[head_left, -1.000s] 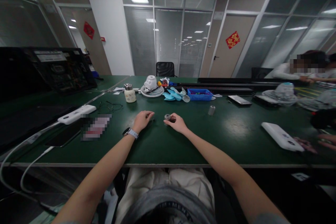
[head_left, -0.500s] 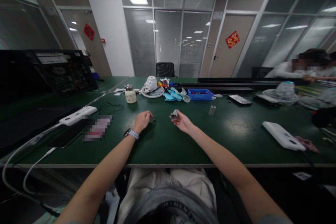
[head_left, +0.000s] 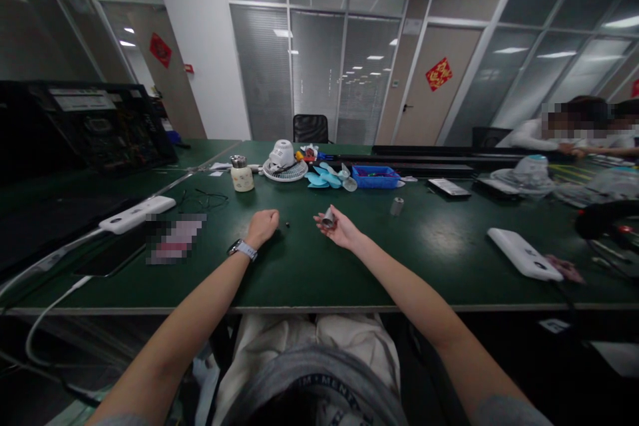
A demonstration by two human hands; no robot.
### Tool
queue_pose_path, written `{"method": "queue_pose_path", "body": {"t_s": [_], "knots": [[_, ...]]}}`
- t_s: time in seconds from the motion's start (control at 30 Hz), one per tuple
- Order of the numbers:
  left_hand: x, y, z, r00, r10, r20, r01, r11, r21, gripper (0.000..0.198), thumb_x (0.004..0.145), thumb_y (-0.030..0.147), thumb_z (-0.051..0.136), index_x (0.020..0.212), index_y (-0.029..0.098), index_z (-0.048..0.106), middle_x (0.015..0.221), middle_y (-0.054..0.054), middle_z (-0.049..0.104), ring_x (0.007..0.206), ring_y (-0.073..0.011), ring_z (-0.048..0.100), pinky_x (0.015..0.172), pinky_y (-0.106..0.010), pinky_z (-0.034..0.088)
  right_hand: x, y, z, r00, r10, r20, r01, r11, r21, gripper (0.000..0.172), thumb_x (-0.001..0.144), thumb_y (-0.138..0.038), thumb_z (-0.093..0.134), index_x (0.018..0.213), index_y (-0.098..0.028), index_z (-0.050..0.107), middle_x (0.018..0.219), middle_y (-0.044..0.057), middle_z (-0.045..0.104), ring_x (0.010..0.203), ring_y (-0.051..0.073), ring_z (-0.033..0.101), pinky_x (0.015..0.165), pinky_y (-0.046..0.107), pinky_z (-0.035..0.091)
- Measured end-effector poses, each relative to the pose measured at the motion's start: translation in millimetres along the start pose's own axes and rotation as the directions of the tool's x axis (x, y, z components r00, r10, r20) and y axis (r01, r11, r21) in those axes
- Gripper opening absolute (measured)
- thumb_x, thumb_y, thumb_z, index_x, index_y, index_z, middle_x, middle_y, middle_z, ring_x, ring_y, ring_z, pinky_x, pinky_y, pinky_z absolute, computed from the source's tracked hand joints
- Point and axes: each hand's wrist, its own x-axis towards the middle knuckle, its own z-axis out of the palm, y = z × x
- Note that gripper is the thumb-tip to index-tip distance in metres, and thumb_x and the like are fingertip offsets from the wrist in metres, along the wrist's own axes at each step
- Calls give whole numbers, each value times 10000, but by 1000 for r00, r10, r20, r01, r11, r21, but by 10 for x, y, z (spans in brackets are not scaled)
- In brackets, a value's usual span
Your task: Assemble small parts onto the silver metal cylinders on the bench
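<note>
In my right hand is a small grey metal cylinder, its open end facing me. My left hand rests on the green table with the fingers curled; what they hold, if anything, is hidden. A tiny dark piece lies on the table just right of my left hand. Farther right, a second metal cylinder stands on the table.
Behind my hands are a cream jar, a white fan housing, light-blue fan blades and a blue tray. White power strips lie left and right. People sit at the far right.
My left hand has drawn slightly left, away from the tiny dark piece, and its fingers are more curled. The right hand still holds the cylinder. The whole view has shifted slightly.
</note>
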Motion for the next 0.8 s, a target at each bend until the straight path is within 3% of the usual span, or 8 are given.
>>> {"method": "queue_pose_path", "body": {"t_s": [0.3,0.6,0.8], "knots": [[13,8,35,1000,4,-9,-3,992,126,353,831,220,334,619,191,615,746,-77,694,644,-172,542,572,-276,274,-58,-27,-4,1000,29,4,-29,999,37,419,960,-460,291,893,-176,592,1118,103,670,741,132,652,616,247,510],[6,8,36,1000,0,-4,1,993,118,348,831,216,352,636,190,640,737,-83,693,643,-180,561,576,-277,280,-46,-17,-27,998,35,43,-36,999,11,465,962,-484,244,935,-164,581,1057,115,684,754,144,661,636,264,517],[10,-10,57,1000,14,-2,-14,994,108,347,828,215,340,619,192,617,722,-84,682,626,-179,547,569,-288,260,-45,-17,-8,998,50,32,-51,997,57,313,940,-454,406,947,-181,559,965,67,702,709,117,650,592,219,514]]}}
